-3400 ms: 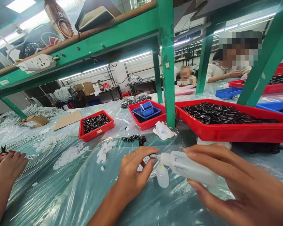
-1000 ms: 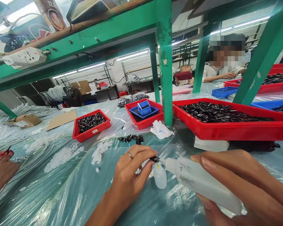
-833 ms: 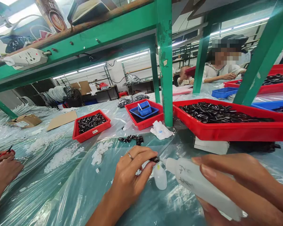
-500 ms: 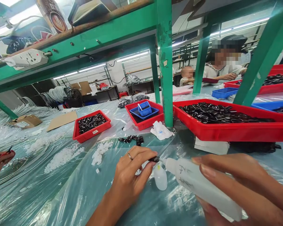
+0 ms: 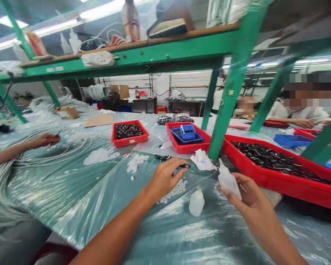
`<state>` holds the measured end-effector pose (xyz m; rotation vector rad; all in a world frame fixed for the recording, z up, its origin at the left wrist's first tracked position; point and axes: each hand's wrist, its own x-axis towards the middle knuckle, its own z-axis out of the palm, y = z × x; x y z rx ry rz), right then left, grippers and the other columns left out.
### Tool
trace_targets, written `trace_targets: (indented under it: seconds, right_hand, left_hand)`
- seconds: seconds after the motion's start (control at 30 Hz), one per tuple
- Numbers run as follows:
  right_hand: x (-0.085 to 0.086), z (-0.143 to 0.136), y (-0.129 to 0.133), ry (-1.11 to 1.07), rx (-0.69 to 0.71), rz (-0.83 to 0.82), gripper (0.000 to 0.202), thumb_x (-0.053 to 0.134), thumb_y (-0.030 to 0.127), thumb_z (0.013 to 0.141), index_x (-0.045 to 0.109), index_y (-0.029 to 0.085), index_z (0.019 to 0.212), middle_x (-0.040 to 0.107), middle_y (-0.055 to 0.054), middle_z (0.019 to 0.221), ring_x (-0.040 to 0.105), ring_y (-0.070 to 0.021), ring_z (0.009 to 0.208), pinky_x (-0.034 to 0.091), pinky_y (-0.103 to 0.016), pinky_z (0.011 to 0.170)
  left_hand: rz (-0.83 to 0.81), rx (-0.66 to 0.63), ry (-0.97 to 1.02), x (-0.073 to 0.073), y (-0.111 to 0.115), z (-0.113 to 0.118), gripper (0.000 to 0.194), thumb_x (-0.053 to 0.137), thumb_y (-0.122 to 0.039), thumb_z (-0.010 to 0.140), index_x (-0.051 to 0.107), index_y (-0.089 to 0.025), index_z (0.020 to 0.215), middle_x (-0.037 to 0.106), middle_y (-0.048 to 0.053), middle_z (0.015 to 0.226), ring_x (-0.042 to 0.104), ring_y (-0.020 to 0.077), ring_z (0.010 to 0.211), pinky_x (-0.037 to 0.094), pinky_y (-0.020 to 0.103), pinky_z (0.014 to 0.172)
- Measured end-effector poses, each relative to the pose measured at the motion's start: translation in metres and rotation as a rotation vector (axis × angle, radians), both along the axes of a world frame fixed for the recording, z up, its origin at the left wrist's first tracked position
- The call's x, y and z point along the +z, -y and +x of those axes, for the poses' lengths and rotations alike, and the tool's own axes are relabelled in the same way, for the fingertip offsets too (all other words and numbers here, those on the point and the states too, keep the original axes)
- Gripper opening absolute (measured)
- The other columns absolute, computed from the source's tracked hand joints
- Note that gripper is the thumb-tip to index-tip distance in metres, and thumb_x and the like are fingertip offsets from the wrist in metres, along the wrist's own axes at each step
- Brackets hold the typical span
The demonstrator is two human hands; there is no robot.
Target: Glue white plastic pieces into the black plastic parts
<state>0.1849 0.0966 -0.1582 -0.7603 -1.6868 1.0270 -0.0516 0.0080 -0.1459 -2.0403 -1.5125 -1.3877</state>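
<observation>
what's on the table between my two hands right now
In the head view, a small white bottle stands on the plastic sheet between the left hand and right hand, with loose white bits beside it.

Your table point(image 5: 71, 191) was covered in clear plastic sheeting. On it sat a small red tray point(image 5: 130, 133) of black parts, a red tray point(image 5: 188, 141) holding blue baskets, a long red tray point(image 5: 278, 169) of black parts, heaps of white bits point(image 5: 136, 162), a small white bottle point(image 5: 196, 202), crumpled tissue point(image 5: 202, 161) and coiled white cable point(image 5: 22, 162).

Red trays point(image 5: 267, 176), green shelf posts point(image 5: 231, 92), white squeeze bottle point(image 5: 228, 181).
</observation>
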Motion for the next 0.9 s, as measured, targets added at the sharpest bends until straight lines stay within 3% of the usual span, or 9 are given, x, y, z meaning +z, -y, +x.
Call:
trace_targets:
  seconds: [0.07, 0.17, 0.33, 0.43, 0.53, 0.6, 0.7, 0.8, 0.9]
  right_hand:
    - [-0.014, -0.008, -0.013, 0.119, 0.057, -0.022, 0.054, 0.077, 0.052, 0.071, 0.062, 0.023, 0.113, 0.076, -0.01, 0.107, 0.075, -0.0306, 0.097, 0.065, -0.039, 0.079]
    - [-0.024, -0.028, -0.036, 0.26, 0.062, 0.1, 0.053, 0.069, 0.055, 0.071, 0.062, 0.021, 0.112, 0.076, -0.012, 0.109, 0.074, -0.0324, 0.101, 0.061, -0.047, 0.091]
    - [-0.021, -0.072, -0.072, 0.392, 0.006, 0.223, 0.038, 0.069, 0.038, 0.065, 0.065, 0.022, 0.099, 0.077, -0.011, 0.1, 0.074, -0.0339, 0.096, 0.059, -0.049, 0.09]
    - [-0.029, -0.085, -0.08, 0.436, -0.017, 0.235, 0.035, 0.067, 0.035, 0.068, 0.065, 0.022, 0.1, 0.076, -0.011, 0.098, 0.073, -0.0334, 0.095, 0.059, -0.047, 0.088]
    - [-0.039, -0.083, -0.079, 0.441, -0.036, 0.267, 0.049, 0.067, 0.039, 0.072, 0.063, 0.019, 0.116, 0.071, -0.015, 0.113, 0.071, -0.0336, 0.101, 0.056, -0.049, 0.093]
    - [-0.037, -0.077, -0.074, 0.417, -0.055, 0.317, 0.063, 0.067, 0.044, 0.074, 0.056, 0.016, 0.13, 0.062, -0.019, 0.129, 0.066, -0.0346, 0.111, 0.053, -0.051, 0.099]
    - [-0.011, -0.066, -0.064, 0.359, -0.095, 0.458, 0.065, 0.063, 0.049, 0.081, 0.054, 0.015, 0.135, 0.054, -0.02, 0.137, 0.062, -0.0353, 0.117, 0.052, -0.052, 0.101]
    - [0.033, -0.067, -0.053, 0.292, -0.131, 0.667, 0.046, 0.059, 0.044, 0.091, 0.058, 0.018, 0.129, 0.059, -0.017, 0.129, 0.067, -0.0301, 0.103, 0.056, -0.047, 0.092]
    - [0.077, -0.097, -0.042, 0.342, 0.023, 0.796, 0.026, 0.05, 0.032, 0.099, 0.062, 0.017, 0.117, 0.069, -0.013, 0.109, 0.07, -0.0234, 0.092, 0.058, -0.038, 0.084]
  left_hand:
    - [-0.016, 0.098, 0.008, -0.007, -0.005, -0.018, 0.015, 0.057, -0.021, 0.099, 0.067, -0.018, 0.111, 0.076, 0.007, 0.101, 0.072, 0.0178, 0.09, 0.059, 0.027, 0.075]
    - [-0.009, 0.218, 0.015, -0.014, -0.01, -0.041, 0.015, 0.058, -0.019, 0.098, 0.066, -0.019, 0.111, 0.076, 0.006, 0.102, 0.073, 0.0181, 0.09, 0.059, 0.028, 0.079]
    - [0.024, 0.268, 0.028, -0.018, -0.012, -0.06, 0.015, 0.057, -0.017, 0.098, 0.066, -0.018, 0.11, 0.076, 0.008, 0.103, 0.073, 0.0196, 0.089, 0.058, 0.03, 0.078]
    - [0.002, 0.273, 0.027, -0.02, -0.012, -0.067, 0.016, 0.056, -0.018, 0.098, 0.066, -0.018, 0.111, 0.076, 0.008, 0.107, 0.072, 0.0201, 0.094, 0.058, 0.031, 0.082]
    - [-0.008, 0.304, 0.017, -0.019, -0.013, -0.073, 0.019, 0.054, -0.02, 0.1, 0.064, -0.02, 0.116, 0.075, 0.009, 0.111, 0.071, 0.0212, 0.099, 0.056, 0.034, 0.087]
    - [0.011, 0.336, -0.006, -0.018, -0.013, -0.074, 0.02, 0.052, -0.02, 0.1, 0.063, -0.02, 0.117, 0.074, 0.008, 0.111, 0.071, 0.0216, 0.1, 0.056, 0.034, 0.087]
    - [0.065, 0.345, -0.031, -0.012, -0.011, -0.066, 0.018, 0.05, -0.02, 0.101, 0.061, -0.019, 0.115, 0.075, 0.008, 0.108, 0.071, 0.0214, 0.097, 0.056, 0.032, 0.083]
    - [0.172, 0.348, 0.005, -0.006, -0.008, -0.058, 0.016, 0.047, -0.022, 0.101, 0.057, -0.018, 0.113, 0.075, 0.009, 0.102, 0.072, 0.0207, 0.088, 0.055, 0.03, 0.076]
    - [0.309, 0.425, 0.091, -0.001, -0.003, -0.066, 0.016, 0.042, -0.024, 0.102, 0.053, -0.017, 0.111, 0.074, 0.008, 0.091, 0.07, 0.0196, 0.076, 0.052, 0.029, 0.067]
